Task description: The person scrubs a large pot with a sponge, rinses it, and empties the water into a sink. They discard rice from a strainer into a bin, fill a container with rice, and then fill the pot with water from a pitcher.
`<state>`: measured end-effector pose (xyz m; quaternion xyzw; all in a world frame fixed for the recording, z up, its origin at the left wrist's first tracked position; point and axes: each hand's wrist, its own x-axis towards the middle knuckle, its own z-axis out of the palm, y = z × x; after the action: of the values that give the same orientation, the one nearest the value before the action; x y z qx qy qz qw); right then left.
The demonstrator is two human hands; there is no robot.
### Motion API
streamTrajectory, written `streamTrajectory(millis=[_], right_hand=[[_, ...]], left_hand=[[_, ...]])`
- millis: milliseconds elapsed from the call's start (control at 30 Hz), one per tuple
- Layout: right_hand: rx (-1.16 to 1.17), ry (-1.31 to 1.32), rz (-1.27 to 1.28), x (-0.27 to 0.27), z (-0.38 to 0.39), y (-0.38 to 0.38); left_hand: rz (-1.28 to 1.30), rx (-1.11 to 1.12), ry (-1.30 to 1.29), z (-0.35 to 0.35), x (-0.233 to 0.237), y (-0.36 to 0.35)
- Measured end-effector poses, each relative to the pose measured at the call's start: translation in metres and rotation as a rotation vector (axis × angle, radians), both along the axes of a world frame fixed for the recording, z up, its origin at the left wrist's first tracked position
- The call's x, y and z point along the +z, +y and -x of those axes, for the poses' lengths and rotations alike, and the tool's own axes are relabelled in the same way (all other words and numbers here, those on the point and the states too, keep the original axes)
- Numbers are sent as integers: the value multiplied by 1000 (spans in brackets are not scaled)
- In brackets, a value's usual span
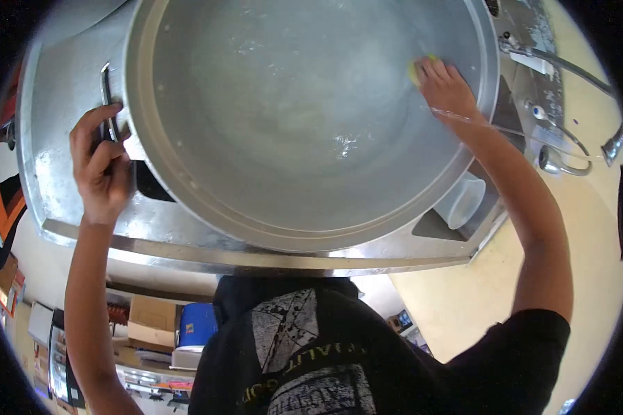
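Observation:
A very large round metal pot (pixel 311 238) fills the upper middle, with cloudy liquid in its bottom. My right hand (pixel 446 83) reaches over the rim and presses a yellow-green sponge (pixel 414 73) against the inner right wall. The sponge is mostly covered by my fingers. At the pot's left side, my left hand (pixel 100 162) has its fingers curled round the metal loop handle (pixel 106 90). A thin clear strip (pixel 457 115) crosses my right wrist.
The pot stands over a stainless steel sink counter (pixel 69 159). A translucent plastic container (pixel 462 200) sits in the basin beneath its right side. Farther right are a tap (pixel 550 159) and a hose (pixel 567 66). Cardboard boxes (pixel 152 319) and a blue box (pixel 197 324) stand behind me.

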<state>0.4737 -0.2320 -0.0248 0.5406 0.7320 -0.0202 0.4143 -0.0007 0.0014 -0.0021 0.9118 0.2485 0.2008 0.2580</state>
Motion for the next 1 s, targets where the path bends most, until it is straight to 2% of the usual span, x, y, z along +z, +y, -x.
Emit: streamTrajectory(millis=[100, 167, 267, 300, 367, 433, 500, 567, 700, 767, 800, 867, 900, 967, 1000], right_hand=[[34, 46, -120, -8, 5, 5], [-724, 192, 272, 23, 53, -6], [-799, 419, 269, 51, 134, -49], [-905, 508, 471, 45, 158, -49], [-1212, 1198, 415, 27, 202, -40], [-1300, 1496, 238, 2, 250, -10], [-1402, 1839, 224, -31, 271, 32], [-1601, 1792, 100, -58, 281, 68], [-1633, 1847, -594, -108, 286, 151], [-1316, 1653, -1115, -125, 266, 191], [-1305, 1664, -1125, -124, 255, 201], [-1101, 1661, -1194, -114, 221, 215], [-1081, 1669, -1214, -113, 203, 217], [-409, 1140, -1166, -119, 168, 210], [-407, 1136, -1174, -124, 149, 209]], left_hand=[[11, 16, 15, 3, -3, -1], [40, 25, 13, 4, -5, -2], [-26, 5, 16, 0, 0, 0], [-19, 3, -1, -2, 2, 0], [74, 34, -52, -4, 2, -4], [64, 15, -53, 0, 1, -1], [89, 14, -74, -3, 5, -1], [58, 16, -35, -3, 7, -1], [43, 29, -56, -4, 3, 0], [39, 34, -56, -4, 5, -1], [50, 39, -58, -4, 6, -1], [51, 49, -36, -5, 8, -2], [65, 61, -52, -6, 6, -1], [76, 69, -70, -5, 3, -2], [100, 83, -69, -4, 1, -3]])
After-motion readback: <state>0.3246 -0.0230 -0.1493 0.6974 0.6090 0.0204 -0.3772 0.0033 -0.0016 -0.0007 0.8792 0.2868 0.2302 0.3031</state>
